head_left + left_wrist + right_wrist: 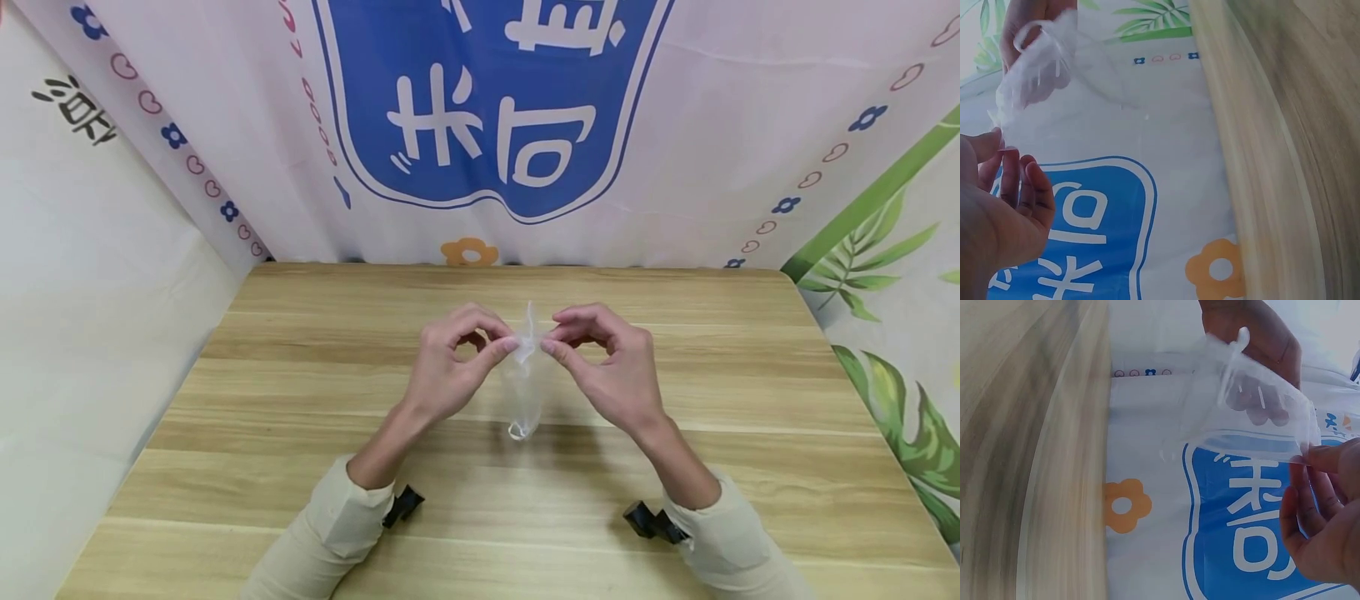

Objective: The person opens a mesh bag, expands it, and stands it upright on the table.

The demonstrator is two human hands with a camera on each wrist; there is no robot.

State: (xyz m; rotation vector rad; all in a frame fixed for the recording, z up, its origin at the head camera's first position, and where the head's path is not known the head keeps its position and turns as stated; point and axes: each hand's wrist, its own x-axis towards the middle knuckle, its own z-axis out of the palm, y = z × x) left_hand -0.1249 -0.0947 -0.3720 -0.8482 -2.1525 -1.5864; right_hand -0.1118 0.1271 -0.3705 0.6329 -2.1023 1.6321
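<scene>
A soft, clear plastic bag-like piece (524, 387) hangs between both hands above the table, its kind not plain. My left hand (456, 360) pinches its upper part with thumb and index finger from the left. From the right, my right hand (611, 365) pinches it at about the same height. A thin tip of film stands up between the fingertips, and a whitish, loop-like rim shows at the lower end. Through the see-through film (1266, 415) in the right wrist view, the left fingers are visible. The left wrist view shows the thick curled edge of the film (1029, 84).
The wood-grain table (300, 467) lies beneath the hands. Behind it hangs a white curtain (690, 142) with a blue sign print, and patterned cloths border both sides. Small black devices (403, 507) sit at the sleeve cuffs.
</scene>
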